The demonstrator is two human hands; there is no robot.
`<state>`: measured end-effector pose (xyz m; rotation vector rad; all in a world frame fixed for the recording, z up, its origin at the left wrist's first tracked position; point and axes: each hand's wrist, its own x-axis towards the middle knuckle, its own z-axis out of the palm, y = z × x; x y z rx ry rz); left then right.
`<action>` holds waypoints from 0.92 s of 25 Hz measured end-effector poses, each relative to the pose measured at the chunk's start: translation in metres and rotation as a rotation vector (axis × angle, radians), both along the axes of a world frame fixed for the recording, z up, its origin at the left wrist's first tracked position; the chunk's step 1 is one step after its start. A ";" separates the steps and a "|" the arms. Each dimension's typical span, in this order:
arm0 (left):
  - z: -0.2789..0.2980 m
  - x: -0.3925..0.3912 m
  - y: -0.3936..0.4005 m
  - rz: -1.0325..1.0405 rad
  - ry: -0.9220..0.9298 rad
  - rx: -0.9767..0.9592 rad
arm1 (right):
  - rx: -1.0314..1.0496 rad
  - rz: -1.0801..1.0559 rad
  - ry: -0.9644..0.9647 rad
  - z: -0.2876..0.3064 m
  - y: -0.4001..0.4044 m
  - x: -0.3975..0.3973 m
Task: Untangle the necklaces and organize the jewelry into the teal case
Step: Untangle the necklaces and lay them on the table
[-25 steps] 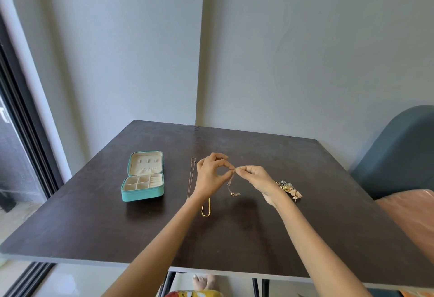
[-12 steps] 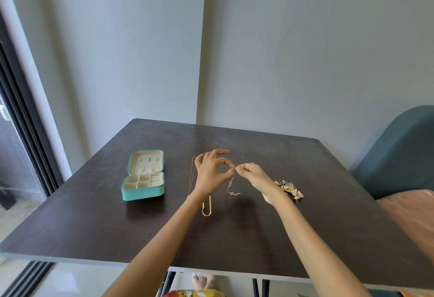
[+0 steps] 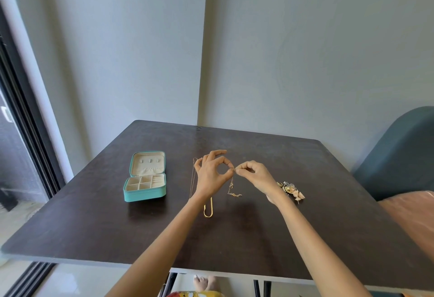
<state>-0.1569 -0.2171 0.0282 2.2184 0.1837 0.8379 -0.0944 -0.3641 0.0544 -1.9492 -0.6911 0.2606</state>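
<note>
My left hand (image 3: 212, 174) and my right hand (image 3: 254, 175) meet above the middle of the dark table (image 3: 94, 226), each pinching the top of a thin gold chain (image 3: 232, 187). The chain hangs down between them and its lower end rests on the table. A thicker gold necklace (image 3: 208, 209) lies under my left wrist, partly hidden. Just left of my left hand a fine chain (image 3: 192, 179) lies stretched out. The teal case (image 3: 145, 194) stands open at the left, cream compartments showing. A pile of small ornate jewelry (image 3: 291, 190) lies behind my right wrist.
A grey wall corner rises behind the table. A dark blue chair back (image 3: 399, 155) and a pink cushion (image 3: 413, 217) are at the right. A sliding door frame (image 3: 21, 132) runs along the left. Bare feet show under the table's near edge.
My left hand's spare fingers have spread and lifted slightly. Both hands keep their pinch on the thin chain at about the same spot.
</note>
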 end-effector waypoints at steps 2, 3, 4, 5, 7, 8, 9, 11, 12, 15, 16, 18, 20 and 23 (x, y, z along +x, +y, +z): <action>0.000 0.000 0.002 -0.010 0.001 -0.014 | 0.013 -0.010 -0.010 0.000 -0.003 0.002; 0.000 0.000 0.003 -0.012 0.002 -0.019 | 0.037 -0.023 -0.002 -0.001 -0.004 0.003; 0.001 0.000 0.003 -0.009 0.002 -0.023 | 0.061 -0.040 0.011 -0.001 -0.005 0.003; 0.002 0.000 0.003 -0.004 0.003 -0.028 | 0.078 -0.053 0.028 -0.002 -0.005 0.004; 0.003 0.000 0.004 0.002 0.003 -0.044 | 0.089 -0.069 0.060 -0.004 -0.005 0.005; 0.003 0.000 0.004 0.001 0.004 -0.050 | 0.096 -0.072 0.074 -0.005 -0.004 0.005; 0.002 0.000 0.004 -0.003 0.007 -0.051 | 0.106 -0.073 0.084 -0.005 -0.003 0.005; 0.000 0.000 0.003 -0.011 0.013 -0.049 | 0.127 -0.066 0.097 -0.004 0.001 0.005; -0.001 0.000 0.003 -0.014 0.013 -0.054 | 0.132 -0.066 0.100 -0.004 0.002 0.005; -0.002 0.001 0.001 -0.026 0.010 -0.078 | 0.123 -0.075 0.104 -0.004 0.003 0.007; -0.002 0.001 0.001 -0.032 0.008 -0.086 | 0.124 -0.071 0.104 -0.004 0.003 0.007; -0.002 0.002 0.000 -0.046 0.002 -0.100 | 0.136 -0.065 0.111 -0.005 0.002 0.008; -0.002 0.002 -0.001 -0.054 0.005 -0.102 | 0.134 -0.069 0.115 -0.005 0.002 0.007; -0.002 0.003 -0.002 -0.065 0.027 -0.085 | 0.088 -0.091 0.073 -0.007 0.002 0.008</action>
